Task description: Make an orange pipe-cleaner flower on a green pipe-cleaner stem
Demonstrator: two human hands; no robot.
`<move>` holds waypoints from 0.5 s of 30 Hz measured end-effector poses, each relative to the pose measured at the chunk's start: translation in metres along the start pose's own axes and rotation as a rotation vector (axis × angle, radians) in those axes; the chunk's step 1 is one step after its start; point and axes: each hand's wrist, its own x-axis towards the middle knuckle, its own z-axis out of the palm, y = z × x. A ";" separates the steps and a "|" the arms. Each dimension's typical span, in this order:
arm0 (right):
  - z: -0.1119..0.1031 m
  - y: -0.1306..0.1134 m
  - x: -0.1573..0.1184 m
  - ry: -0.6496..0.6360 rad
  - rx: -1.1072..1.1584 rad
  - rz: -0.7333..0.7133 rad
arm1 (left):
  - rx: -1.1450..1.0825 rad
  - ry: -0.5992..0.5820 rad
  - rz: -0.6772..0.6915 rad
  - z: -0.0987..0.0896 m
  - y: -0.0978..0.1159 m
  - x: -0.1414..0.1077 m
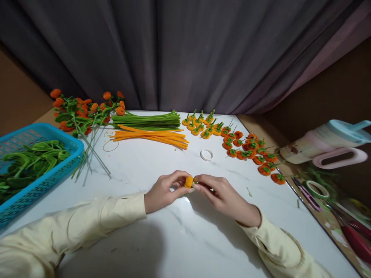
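Between the fingertips of my left hand [166, 192] is a small yellow-orange pipe-cleaner pumpkin [189, 182], held on its side above the white table. My right hand [223, 194] pinches at the pumpkin's right side, where a bit of green stem shows; the fingers hide most of it. Beyond my hands lie a bundle of orange pipe cleaners [150, 136] and a bundle of green pipe cleaners [147, 120]. A white ring, like a roll of tape [206, 155], rests on the table past my right hand.
Yellow pumpkins [205, 134] and orange pumpkins [265, 170] stand in groups at the back right. On the left are a blue basket [58, 170] of green leaves and orange stemmed pieces [82, 112]. A tumbler [307, 143], green tape [317, 189] and pink-handled cutter [308, 195] are at right.
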 end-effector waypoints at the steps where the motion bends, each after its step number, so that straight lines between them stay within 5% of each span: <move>1: 0.000 0.000 0.000 -0.005 -0.002 -0.009 | -0.004 -0.002 -0.008 0.000 0.000 0.000; 10: 0.001 0.000 0.001 0.021 0.050 0.011 | -0.108 -0.004 -0.083 0.000 0.002 0.001; 15: 0.001 -0.001 0.003 0.090 0.179 0.120 | -0.334 -0.010 -0.240 0.002 0.001 0.005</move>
